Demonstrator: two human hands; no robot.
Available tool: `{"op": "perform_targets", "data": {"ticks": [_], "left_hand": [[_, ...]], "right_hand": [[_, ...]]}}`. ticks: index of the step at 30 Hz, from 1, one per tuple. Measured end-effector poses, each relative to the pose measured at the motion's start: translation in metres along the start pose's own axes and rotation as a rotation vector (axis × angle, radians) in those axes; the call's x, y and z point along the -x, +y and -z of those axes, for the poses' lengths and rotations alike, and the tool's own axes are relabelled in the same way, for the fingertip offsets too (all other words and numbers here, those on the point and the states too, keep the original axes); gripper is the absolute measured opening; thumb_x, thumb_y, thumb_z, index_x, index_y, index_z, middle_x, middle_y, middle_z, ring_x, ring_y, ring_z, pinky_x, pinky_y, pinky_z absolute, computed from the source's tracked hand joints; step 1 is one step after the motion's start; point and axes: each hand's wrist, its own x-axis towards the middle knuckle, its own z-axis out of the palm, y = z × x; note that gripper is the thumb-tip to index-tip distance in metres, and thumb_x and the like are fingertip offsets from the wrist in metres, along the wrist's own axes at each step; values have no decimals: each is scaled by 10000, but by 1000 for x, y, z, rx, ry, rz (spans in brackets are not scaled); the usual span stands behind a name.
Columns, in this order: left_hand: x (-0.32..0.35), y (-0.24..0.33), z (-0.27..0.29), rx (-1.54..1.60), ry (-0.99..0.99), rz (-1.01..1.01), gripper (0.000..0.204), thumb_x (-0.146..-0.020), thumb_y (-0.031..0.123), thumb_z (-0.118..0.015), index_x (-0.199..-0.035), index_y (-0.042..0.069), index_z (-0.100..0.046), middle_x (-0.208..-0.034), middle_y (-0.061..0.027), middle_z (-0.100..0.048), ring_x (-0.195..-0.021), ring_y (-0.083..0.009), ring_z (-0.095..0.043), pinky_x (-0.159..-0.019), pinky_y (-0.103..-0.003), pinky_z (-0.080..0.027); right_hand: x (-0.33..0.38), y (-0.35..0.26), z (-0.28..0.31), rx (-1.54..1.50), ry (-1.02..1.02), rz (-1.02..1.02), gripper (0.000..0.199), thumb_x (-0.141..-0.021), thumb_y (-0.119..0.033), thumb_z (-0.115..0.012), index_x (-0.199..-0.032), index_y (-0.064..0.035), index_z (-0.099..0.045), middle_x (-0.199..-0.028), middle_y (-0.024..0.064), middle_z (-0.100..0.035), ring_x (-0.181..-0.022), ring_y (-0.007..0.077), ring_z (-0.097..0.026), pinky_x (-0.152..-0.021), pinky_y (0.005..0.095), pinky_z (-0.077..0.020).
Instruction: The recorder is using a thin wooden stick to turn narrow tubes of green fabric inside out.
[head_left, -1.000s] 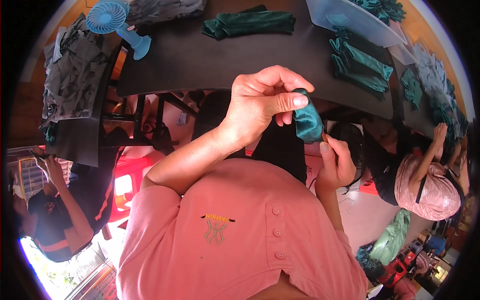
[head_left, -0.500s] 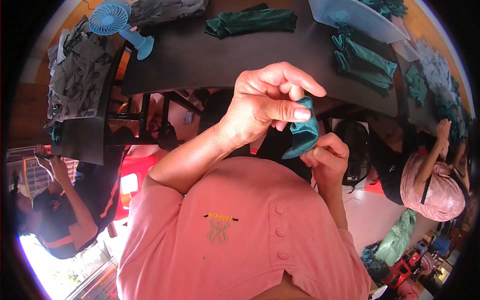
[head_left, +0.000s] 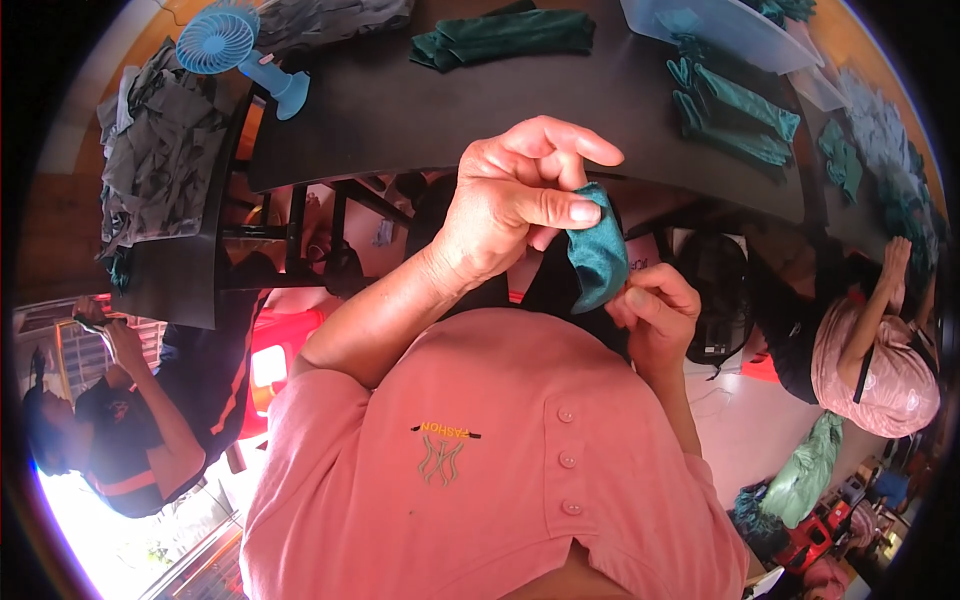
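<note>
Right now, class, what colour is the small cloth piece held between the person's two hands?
Teal green, plain; the cloth piece shows best in the head view.

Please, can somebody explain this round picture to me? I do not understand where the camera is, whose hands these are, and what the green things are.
The camera sits on a person's head and looks down, so you see that person's own pink shirt and two bare hands; there is no machine. The wide lens bends straight edges, which makes the picture round.

The left hand pinches a small teal cloth piece between thumb and fingers. The right hand has its grip on the lower edge of the same piece.

Beyond the hands is a dark table. On it lie folded green cloths, more teal pieces, a clear plastic tray, a blue handheld fan and a grey fabric pile. Other people are nearby.
</note>
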Motion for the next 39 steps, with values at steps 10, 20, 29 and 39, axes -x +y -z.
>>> {"op": "perform_targets", "data": {"ticks": [10,20,29,39], "left_hand": [[7,8,-22,-258,175,152,103,-879,-47,-607,-960,-31,-668,-920,-98,-678,-593,-96,-587,-545,-208,-492],[7,-12,-22,-340,60,-44,197,-906,-99,-524,-997,-1,-668,-947,-72,-670,-659,-68,-569,-597,-195,-483],[3,-24,-14,-363,62,-144,143,-905,-86,-529,-914,2,-642,-851,-29,-627,-647,-57,-478,-552,-193,-392],[13,-38,-18,-339,162,-85,157,-904,-80,-537,-918,33,-646,-868,-6,-626,-688,-38,-540,-560,-178,-424]], "right_hand": [[-1,0,1,436,94,180,141,-888,-69,-608,-873,68,-579,-633,63,-526,-517,98,-432,-485,252,-326],[-4,-3,-9,52,-24,-28,150,-921,-62,-555,-921,85,-586,-633,31,-478,-535,91,-389,-526,266,-361],[1,-1,-4,410,-37,245,106,-893,-13,-595,-953,65,-636,-684,21,-580,-562,59,-463,-511,209,-347],[-1,5,-12,295,34,71,147,-921,-89,-588,-885,48,-627,-617,0,-503,-531,57,-419,-485,223,-304]]}}
